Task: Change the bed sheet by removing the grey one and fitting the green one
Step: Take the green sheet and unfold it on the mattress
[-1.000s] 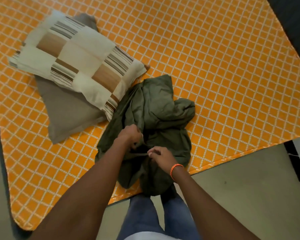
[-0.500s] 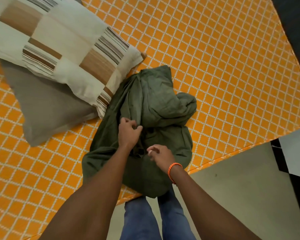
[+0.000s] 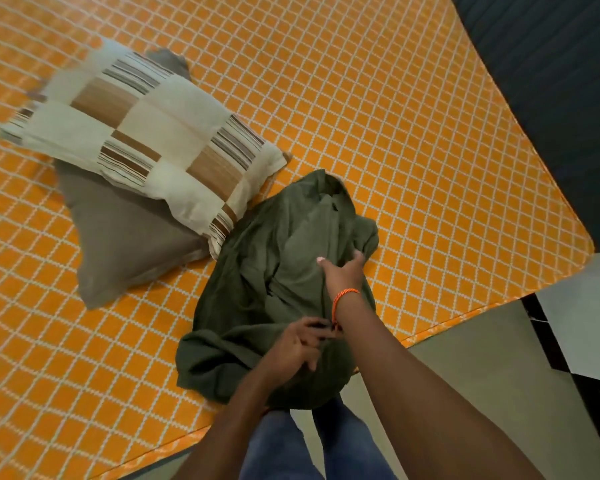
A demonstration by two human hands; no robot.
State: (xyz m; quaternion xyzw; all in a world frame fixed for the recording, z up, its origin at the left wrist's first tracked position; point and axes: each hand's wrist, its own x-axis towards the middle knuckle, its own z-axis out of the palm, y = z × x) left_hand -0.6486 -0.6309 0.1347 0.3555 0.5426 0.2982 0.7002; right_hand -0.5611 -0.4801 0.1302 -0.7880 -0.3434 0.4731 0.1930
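head view: you stand at the near edge of the bed (image 3: 413, 140), whose mattress shows an orange cover with a white diamond grid. the green sheet (image 3: 257, 292) lies in a crumpled heap on that near edge, part of it hanging over the side toward your legs (image 3: 312, 448) in blue jeans.

your right hand (image 3: 343, 275) reaches across the top of the heap, thumb spread to the left and fingers curled into a fold on the far right side of the sheet; the grip looks closed on the cloth, though the fingertips are hidden in the fold. an orange cord bracelet (image 3: 343, 297) circles that wrist. your left hand (image 3: 300, 344) sits lower, just beside the right wrist, fingers bent and pinching the sheet near the bed's edge.

to the left of the heap, a striped patchwork pillow (image 3: 142, 140) in cream and brown lies on top of a plain grey-brown pillow (image 3: 125, 240); the striped one's near corner touches the sheet. a pale floor (image 3: 482, 368) runs along the right of the bed.
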